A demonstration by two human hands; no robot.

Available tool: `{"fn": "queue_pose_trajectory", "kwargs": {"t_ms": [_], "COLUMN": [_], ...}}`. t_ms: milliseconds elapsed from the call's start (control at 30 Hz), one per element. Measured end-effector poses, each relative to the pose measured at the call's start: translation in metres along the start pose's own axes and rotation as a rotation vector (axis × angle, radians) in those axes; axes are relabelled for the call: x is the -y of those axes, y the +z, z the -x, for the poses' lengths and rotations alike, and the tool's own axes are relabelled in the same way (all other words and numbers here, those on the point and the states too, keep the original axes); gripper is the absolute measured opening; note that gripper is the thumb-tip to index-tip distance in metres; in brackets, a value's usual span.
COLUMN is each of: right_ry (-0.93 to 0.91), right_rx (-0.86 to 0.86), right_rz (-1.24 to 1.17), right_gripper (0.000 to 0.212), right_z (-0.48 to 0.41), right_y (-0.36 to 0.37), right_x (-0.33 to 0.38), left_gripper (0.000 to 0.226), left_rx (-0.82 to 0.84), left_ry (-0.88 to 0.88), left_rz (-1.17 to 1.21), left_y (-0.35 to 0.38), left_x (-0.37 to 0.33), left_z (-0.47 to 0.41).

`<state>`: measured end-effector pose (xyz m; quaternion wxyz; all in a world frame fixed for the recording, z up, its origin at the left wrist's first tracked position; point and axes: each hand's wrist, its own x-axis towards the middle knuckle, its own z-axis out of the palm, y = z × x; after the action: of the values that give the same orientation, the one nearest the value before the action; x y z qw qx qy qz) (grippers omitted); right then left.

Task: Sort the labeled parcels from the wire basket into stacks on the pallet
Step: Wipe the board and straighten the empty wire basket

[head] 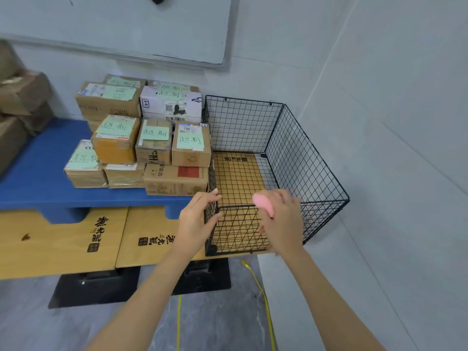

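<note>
The black wire basket (291, 148) stands on a wooden table at the right and holds no parcels. Several cardboard parcels (141, 138) with green handwritten labels are stacked on the blue pallet (38, 178) to its left. My left hand (200, 219) hovers with relaxed fingers at the basket's near left corner, touching or nearly touching the rim. My right hand (281, 221) is blurred above the basket's front wall and holds a small pink object (263, 202).
Brown boxes (20, 102) are piled at the far left. The wooden table (63, 239) carries pallet and basket. A yellow cable (263, 300) runs over the grey floor. White walls close in behind and at the right, with a whiteboard (126, 26) above.
</note>
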<state>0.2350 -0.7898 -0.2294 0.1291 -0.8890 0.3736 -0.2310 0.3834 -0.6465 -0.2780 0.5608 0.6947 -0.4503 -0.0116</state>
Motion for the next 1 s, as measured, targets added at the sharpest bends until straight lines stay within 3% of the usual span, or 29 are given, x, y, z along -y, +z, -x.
{"fn": "queue_pose_trajectory", "kwargs": {"t_ms": [133, 233, 433, 533, 633, 800, 900, 1000], "right_ry": [-0.148, -0.181, 0.11, 0.142, 0.095, -0.068, -0.129, 0.004], "right_rx": [0.048, 0.082, -0.039, -0.053, -0.073, 0.043, 0.065, 0.0], "right_rz": [-0.009, -0.003, -0.074, -0.086, -0.079, -0.03, -0.019, -0.048], "right_gripper": [0.042, 0.048, 0.044, 0.043, 0.044, 0.046, 0.048, 0.048], "right_z": [0.014, 0.012, -0.002, -0.007, 0.0, 0.022, 0.015, 0.006], "right_y": [0.024, 0.022, -0.02, -0.021, -0.002, 0.031, 0.022, -0.002], "right_x": [0.051, 0.046, -0.051, -0.065, -0.021, 0.062, 0.043, -0.015], "left_gripper": [0.042, 0.043, 0.042, 0.043, 0.043, 0.044, 0.044, 0.041], "left_rx": [0.0, 0.002, 0.012, 0.022, 0.031, 0.025, 0.057, 0.078], "left_ry": [0.022, 0.011, 0.005, 0.004, 0.006, 0.026, 0.035, 0.042], "left_rz": [0.011, 0.013, 0.044, 0.046, 0.038, 0.026, -0.005, -0.007], "left_y": [-0.001, -0.001, -0.002, -0.002, -0.003, -0.005, -0.009, -0.012], "left_x": [0.002, 0.004, 0.004, 0.005, 0.005, 0.005, 0.005, 0.004], "left_z": [-0.001, -0.001, -0.001, -0.002, -0.001, -0.001, -0.004, -0.007]}}
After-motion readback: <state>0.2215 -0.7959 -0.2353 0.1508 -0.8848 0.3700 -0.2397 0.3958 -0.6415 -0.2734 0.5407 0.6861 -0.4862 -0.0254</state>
